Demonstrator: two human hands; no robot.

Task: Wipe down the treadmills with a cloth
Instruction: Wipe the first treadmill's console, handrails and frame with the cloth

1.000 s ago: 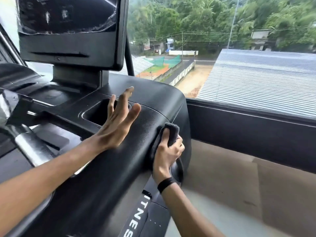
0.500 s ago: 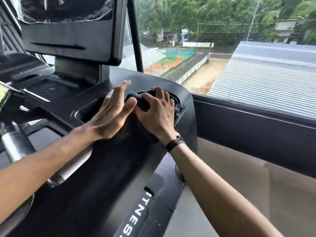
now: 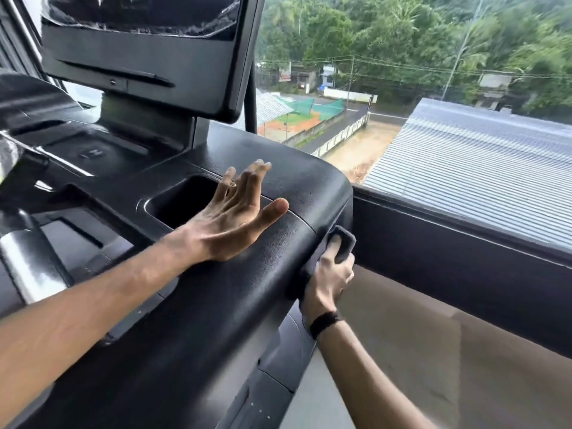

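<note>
Wiping step: right hand (image 3: 328, 274) fingers clench the cloth (image 3: 343, 243) against the treadmill console (image 3: 216, 305) side, left hand (image 3: 229, 218) fingers released flat above; next, likely sweep the cloth along unwiped casing.

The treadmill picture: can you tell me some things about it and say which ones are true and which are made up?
1. The right hand grips a dark cloth against the outer side of the treadmill console. True.
2. The left hand is curled into a fist. False: its fingers are straight and spread, with the hand resting on top of the console.
3. A black band is on the right wrist. True.
4. The cloth is stuffed inside the cup holder. False: the holder shows only a dark hollow; the cloth is at the console's side.
5. The screen stands above the console. True.
</note>
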